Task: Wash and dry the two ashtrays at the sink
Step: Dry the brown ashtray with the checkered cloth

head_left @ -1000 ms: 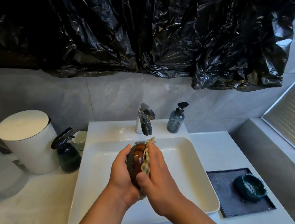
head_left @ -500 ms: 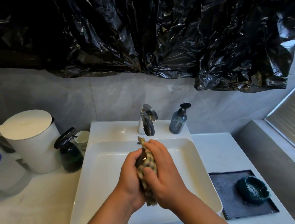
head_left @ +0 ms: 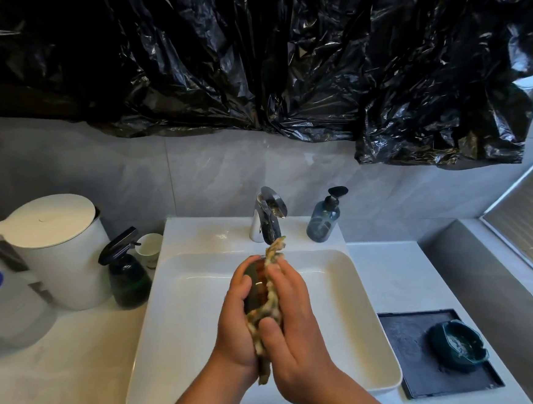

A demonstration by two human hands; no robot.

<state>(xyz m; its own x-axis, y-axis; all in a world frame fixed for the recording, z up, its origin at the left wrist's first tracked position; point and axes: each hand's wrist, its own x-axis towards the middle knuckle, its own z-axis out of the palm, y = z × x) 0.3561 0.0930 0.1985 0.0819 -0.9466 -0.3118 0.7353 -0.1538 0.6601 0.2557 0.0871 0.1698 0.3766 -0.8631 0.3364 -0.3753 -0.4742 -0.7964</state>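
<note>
While standing over the sink (head_left: 179,320), left hand (head_left: 236,319) is gripping brown ashtray (head_left: 255,282), right hand (head_left: 292,324) is pressing cloth (head_left: 271,300) against it.

A single head-worn wide-angle view looks forward and down from close above the white sink (head_left: 187,342), which fills the lower centre. The faucet (head_left: 267,214) stands at 12 o'clock, the dark tray (head_left: 406,334) at 4 o'clock, the white bin (head_left: 61,249) at 9 o'clock. Black plastic sheeting (head_left: 279,57) spans the top.
</note>
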